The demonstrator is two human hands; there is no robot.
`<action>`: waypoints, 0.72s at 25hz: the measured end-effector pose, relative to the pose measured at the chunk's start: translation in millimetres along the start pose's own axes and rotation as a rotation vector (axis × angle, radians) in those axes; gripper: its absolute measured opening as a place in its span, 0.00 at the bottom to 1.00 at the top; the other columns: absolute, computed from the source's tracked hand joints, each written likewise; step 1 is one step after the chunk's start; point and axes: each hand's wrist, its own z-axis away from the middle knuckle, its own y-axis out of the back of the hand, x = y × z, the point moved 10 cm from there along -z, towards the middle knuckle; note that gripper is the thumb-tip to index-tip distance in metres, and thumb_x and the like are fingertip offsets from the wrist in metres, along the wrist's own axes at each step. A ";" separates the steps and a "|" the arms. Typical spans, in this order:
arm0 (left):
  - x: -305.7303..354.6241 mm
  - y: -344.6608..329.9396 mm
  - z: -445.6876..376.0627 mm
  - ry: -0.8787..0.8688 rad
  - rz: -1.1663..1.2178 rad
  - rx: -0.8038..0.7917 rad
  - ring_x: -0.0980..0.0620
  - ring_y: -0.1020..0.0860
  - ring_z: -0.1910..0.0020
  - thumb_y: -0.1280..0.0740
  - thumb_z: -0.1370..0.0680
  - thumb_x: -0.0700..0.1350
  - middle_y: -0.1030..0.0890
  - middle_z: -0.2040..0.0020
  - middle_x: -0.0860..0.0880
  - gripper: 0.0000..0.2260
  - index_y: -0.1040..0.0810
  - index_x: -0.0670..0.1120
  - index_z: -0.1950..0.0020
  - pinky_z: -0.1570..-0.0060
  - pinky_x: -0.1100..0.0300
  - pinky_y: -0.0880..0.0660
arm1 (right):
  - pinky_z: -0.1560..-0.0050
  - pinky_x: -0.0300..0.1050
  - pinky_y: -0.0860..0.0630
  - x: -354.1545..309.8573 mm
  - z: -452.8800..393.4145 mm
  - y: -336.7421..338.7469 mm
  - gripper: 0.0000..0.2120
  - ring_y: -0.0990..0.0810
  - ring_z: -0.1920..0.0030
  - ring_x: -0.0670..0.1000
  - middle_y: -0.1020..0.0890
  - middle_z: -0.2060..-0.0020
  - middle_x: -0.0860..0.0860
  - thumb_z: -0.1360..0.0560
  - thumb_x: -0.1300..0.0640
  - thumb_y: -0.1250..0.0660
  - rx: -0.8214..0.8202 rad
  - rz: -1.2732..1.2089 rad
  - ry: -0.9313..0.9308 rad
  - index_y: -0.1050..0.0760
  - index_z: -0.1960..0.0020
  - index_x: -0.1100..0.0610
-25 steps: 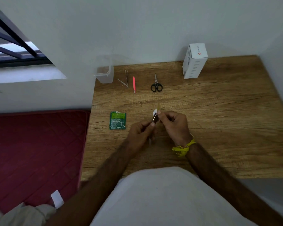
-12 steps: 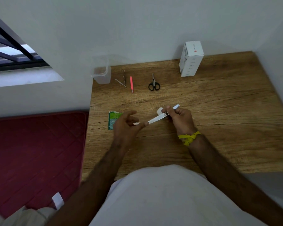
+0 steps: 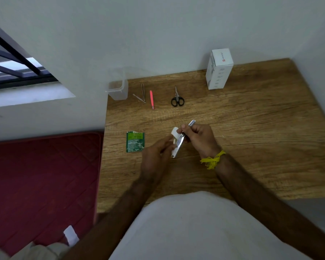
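Note:
My right hand [image 3: 200,140] grips a slim shiny metal tool [image 3: 178,147] near its upper end. The tool slants from upper right to lower left just above the wooden table [image 3: 251,128]. A small white scrap [image 3: 174,131] sits under my right thumb against the tool. My left hand [image 3: 155,156] reaches in from the left, and its thumb and fingertips pinch the tool's lower half. That contact is blurred. A torn green sachet [image 3: 135,141] lies flat on the table left of my hands.
Along the back wall stand a clear plastic container [image 3: 118,91], metal tweezers [image 3: 142,92], a pink stick [image 3: 151,99], small black-handled scissors [image 3: 177,98] and an upright white box [image 3: 219,69]. A red mattress [image 3: 41,181] lies left of the table.
My hands first pulled apart with the tool level between them. Now the left hand has come back to the right, and the tool has swung to a steeper slant.

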 end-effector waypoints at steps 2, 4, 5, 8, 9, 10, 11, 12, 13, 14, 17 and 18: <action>1.1 -12.4 2.9 0.010 -0.005 -0.096 0.74 0.22 0.50 0.24 0.26 0.45 0.20 0.44 0.61 0.22 0.21 0.48 0.33 0.46 0.72 0.24 | 0.64 0.33 0.24 -6.3 -3.7 0.6 0.12 0.19 0.67 0.41 0.15 0.64 0.52 0.20 0.57 0.34 -0.014 0.015 0.021 0.16 0.55 0.62; 3.0 -16.6 0.6 0.009 -0.083 -0.120 0.69 0.19 0.53 0.24 0.26 0.46 0.16 0.45 0.57 0.18 0.18 0.49 0.37 0.47 0.67 0.21 | 0.66 0.33 0.25 -9.2 -5.5 -2.1 0.12 0.19 0.68 0.40 0.16 0.65 0.51 0.20 0.57 0.33 -0.036 0.057 0.047 0.16 0.55 0.63; 4.2 -18.7 -1.4 0.003 -0.148 -0.134 0.64 0.18 0.54 0.25 0.25 0.46 0.14 0.48 0.54 0.14 0.17 0.49 0.40 0.48 0.61 0.20 | 0.66 0.33 0.25 -9.0 -5.6 -4.8 0.12 0.19 0.68 0.40 0.16 0.64 0.50 0.20 0.56 0.33 -0.051 0.094 0.056 0.15 0.55 0.63; 2.2 -27.6 -3.2 0.015 -0.243 -0.205 0.57 0.18 0.59 0.29 0.24 0.45 0.14 0.56 0.52 0.07 0.15 0.49 0.47 0.53 0.51 0.20 | 0.59 0.41 0.20 -6.6 -6.5 -9.3 0.12 0.16 0.61 0.44 0.14 0.61 0.51 0.21 0.54 0.32 -0.082 0.224 0.082 0.14 0.55 0.61; 2.0 -28.5 -2.9 0.014 -0.248 -0.214 0.56 0.18 0.60 0.29 0.24 0.45 0.14 0.58 0.52 0.06 0.15 0.49 0.49 0.54 0.50 0.20 | 0.56 0.44 0.19 -5.7 -7.4 -9.2 0.13 0.15 0.59 0.45 0.14 0.60 0.52 0.21 0.53 0.32 -0.089 0.254 0.089 0.14 0.55 0.61; 2.0 -28.6 -2.8 0.011 -0.254 -0.217 0.55 0.18 0.60 0.29 0.24 0.44 0.15 0.59 0.52 0.06 0.15 0.48 0.50 0.55 0.50 0.20 | 0.53 0.45 0.19 -5.3 -7.8 -9.6 0.13 0.15 0.57 0.47 0.14 0.60 0.53 0.21 0.53 0.32 -0.099 0.274 0.096 0.14 0.55 0.61; 1.1 -29.5 -2.8 0.007 -0.265 -0.225 0.54 0.18 0.60 0.30 0.24 0.44 0.15 0.58 0.51 0.06 0.15 0.48 0.49 0.54 0.50 0.20 | 0.51 0.45 0.20 -6.0 -7.7 -10.6 0.13 0.15 0.55 0.47 0.13 0.59 0.53 0.21 0.53 0.32 -0.110 0.291 0.102 0.14 0.55 0.60; 1.3 -31.1 -2.6 0.005 -0.280 -0.238 0.53 0.18 0.59 0.31 0.23 0.44 0.15 0.57 0.50 0.08 0.16 0.47 0.47 0.54 0.51 0.20 | 0.50 0.44 0.20 -7.3 -7.2 -11.8 0.12 0.15 0.55 0.46 0.13 0.59 0.53 0.21 0.53 0.32 -0.117 0.305 0.106 0.14 0.55 0.60; 2.6 -31.8 -2.3 -0.001 -0.290 -0.247 0.53 0.18 0.58 0.32 0.23 0.45 0.14 0.56 0.50 0.09 0.16 0.47 0.44 0.53 0.52 0.21 | 0.50 0.43 0.21 -9.8 -6.8 -12.4 0.12 0.16 0.55 0.45 0.13 0.59 0.52 0.22 0.53 0.31 -0.119 0.310 0.106 0.14 0.56 0.59; 5.5 -31.5 -3.0 -0.009 -0.293 -0.253 0.52 0.19 0.58 0.33 0.21 0.45 0.15 0.55 0.50 0.11 0.17 0.47 0.41 0.54 0.54 0.21 | 0.51 0.42 0.21 -12.0 -7.4 -11.5 0.11 0.16 0.57 0.44 0.14 0.62 0.50 0.22 0.52 0.31 -0.115 0.293 0.098 0.14 0.57 0.58; 10.6 -29.7 -8.4 -0.079 -0.266 -0.261 0.51 0.22 0.64 0.37 0.18 0.43 0.18 0.61 0.50 0.08 0.18 0.45 0.45 0.60 0.54 0.25 | 0.57 0.40 0.22 -14.7 -13.9 2.5 0.14 0.18 0.65 0.44 0.15 0.68 0.49 0.24 0.51 0.29 -0.073 0.158 0.010 0.16 0.62 0.60; 9.6 -28.7 -9.8 -0.077 -0.238 -0.255 0.51 0.22 0.64 0.37 0.18 0.42 0.19 0.62 0.50 0.08 0.18 0.45 0.46 0.60 0.54 0.25 | 0.60 0.41 0.23 -12.5 -16.3 7.1 0.15 0.19 0.66 0.46 0.15 0.66 0.52 0.24 0.51 0.28 -0.060 0.096 -0.035 0.16 0.62 0.63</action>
